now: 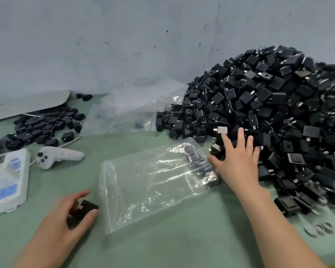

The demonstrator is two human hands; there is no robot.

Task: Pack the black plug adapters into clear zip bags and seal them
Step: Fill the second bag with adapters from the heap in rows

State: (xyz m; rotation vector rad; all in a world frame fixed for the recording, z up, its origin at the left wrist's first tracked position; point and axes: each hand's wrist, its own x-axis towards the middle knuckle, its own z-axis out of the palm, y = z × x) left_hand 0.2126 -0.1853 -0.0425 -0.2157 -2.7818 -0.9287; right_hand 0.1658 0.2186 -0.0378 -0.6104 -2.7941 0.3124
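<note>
Well, left hand (62, 217): my fingers curl round one black adapter (86, 208), beside the bag's mouth.
Right hand (238, 163): fingers spread on the big pile (269, 105), holding nothing I can see.
Zip bag (149, 188): flat on the tabletop (172, 248), a few adapters inside.
Could go wrong: the mouth lies flat, so my adapter may bump it and miss; the pile may slide onto the bag.
Around: power strip (10, 180), white controller (60, 155), small pile (45, 128), spare bags (132, 111), all off to the side.

White power strip (10, 180), white controller (60, 156), green table (162, 248)
</note>
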